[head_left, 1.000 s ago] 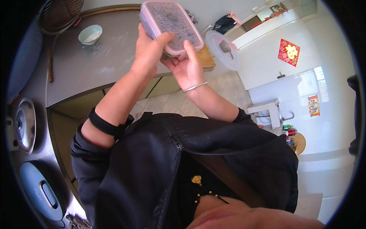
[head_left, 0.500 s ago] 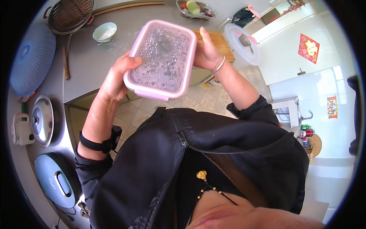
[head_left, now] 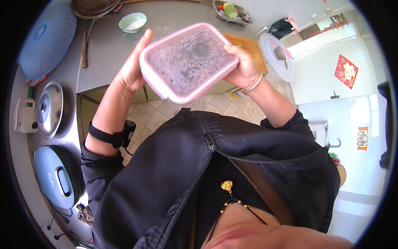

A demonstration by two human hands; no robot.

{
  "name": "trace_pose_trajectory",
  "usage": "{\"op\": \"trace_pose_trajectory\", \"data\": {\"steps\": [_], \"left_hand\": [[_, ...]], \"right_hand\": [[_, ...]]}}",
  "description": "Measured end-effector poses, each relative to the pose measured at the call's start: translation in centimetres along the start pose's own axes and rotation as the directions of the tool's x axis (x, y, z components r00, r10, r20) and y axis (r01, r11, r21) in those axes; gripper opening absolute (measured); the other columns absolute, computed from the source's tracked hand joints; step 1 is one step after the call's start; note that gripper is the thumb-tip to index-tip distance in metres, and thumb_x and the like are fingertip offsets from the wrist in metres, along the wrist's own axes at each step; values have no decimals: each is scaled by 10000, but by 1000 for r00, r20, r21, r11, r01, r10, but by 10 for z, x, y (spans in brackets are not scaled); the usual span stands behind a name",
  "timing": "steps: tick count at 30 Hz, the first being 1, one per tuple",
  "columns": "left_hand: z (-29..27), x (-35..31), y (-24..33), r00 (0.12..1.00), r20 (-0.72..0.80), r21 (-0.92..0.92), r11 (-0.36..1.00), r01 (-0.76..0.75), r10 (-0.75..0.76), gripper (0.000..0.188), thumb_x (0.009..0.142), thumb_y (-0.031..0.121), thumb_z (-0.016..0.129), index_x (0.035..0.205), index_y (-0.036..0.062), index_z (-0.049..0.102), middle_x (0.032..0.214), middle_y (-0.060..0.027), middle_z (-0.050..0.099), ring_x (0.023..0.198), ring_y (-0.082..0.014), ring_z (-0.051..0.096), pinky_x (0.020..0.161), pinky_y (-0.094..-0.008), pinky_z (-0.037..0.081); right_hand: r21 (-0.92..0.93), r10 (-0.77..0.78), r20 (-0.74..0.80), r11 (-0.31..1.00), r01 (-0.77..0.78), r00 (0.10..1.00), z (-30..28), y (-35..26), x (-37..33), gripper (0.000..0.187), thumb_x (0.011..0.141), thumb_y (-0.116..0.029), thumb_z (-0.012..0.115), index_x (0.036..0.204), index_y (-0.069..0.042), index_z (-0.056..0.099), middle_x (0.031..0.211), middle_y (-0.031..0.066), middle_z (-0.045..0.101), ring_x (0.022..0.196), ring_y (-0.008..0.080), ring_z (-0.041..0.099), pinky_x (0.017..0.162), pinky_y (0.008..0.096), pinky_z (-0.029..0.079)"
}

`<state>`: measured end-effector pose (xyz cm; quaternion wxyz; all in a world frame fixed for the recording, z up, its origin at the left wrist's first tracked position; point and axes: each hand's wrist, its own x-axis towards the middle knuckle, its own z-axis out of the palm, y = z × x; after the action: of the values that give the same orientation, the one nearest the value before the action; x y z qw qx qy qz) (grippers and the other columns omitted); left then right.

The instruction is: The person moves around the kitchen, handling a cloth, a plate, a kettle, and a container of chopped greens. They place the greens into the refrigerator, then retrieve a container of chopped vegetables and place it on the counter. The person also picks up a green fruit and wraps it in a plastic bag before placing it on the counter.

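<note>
A clear food container [head_left: 188, 60] with a pink-rimmed lid is held up in front of me, tilted, its right side higher in view. Droplets and bubbles cover the see-through lid; what lies inside is blurred and dark. My left hand [head_left: 134, 68] presses its palm against the container's left side, thumb raised off the lid and the other fingers hidden behind or beneath. With my right hand [head_left: 242, 68] I grip the opposite side, thumb over the lid's rim and fingers underneath.
Behind the container, the steel counter [head_left: 103, 54] carries a bowl of white powder [head_left: 133, 23], a wooden board [head_left: 251, 50] and a basket of vegetables [head_left: 232, 12]. To the left are a blue cover [head_left: 49, 43], a pot lid [head_left: 50, 108] and a blue electric cooker [head_left: 56, 176].
The container has turned clockwise and shifted slightly right. My left thumb has lifted off the lid, while my right thumb has come down onto its rim.
</note>
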<state>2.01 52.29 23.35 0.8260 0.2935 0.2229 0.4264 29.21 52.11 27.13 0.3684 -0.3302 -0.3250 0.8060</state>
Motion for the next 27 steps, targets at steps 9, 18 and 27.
{"op": "trace_pose_trajectory", "data": {"steps": [9, 18, 27], "left_hand": [[5, -9, -30, 986, -143, 29, 996, -88, 91, 549, 956, 456, 343, 1272, 14, 421, 1076, -167, 596, 881, -223, 631, 727, -322, 540], [-38, -75, -76, 950, -306, 63, 997, -43, 60, 443, 961, 360, 393, 1226, 14, 476, 1003, -122, 628, 796, -189, 632, 671, -271, 522], [-55, -100, -101, 901, -423, 62, 995, -73, 92, 409, 948, 314, 436, 1211, 4, 484, 974, -115, 633, 772, -160, 630, 638, -256, 524]], "right_hand": [[39, -192, -147, 979, 200, 970, 8, -48, -9, 500, 862, -314, 509, 1260, -27, 416, 1245, 193, 471, 1135, 379, 473, 897, 585, 439], [41, -344, -320, 926, 375, 883, -6, -88, -16, 453, 875, -281, 474, 1261, -56, 399, 1276, 189, 424, 1191, 383, 409, 937, 598, 395], [-39, -486, -408, 855, 517, 773, -2, -120, -27, 405, 880, -256, 439, 1220, -36, 433, 1284, 179, 426, 1213, 380, 392, 966, 603, 363]]}}
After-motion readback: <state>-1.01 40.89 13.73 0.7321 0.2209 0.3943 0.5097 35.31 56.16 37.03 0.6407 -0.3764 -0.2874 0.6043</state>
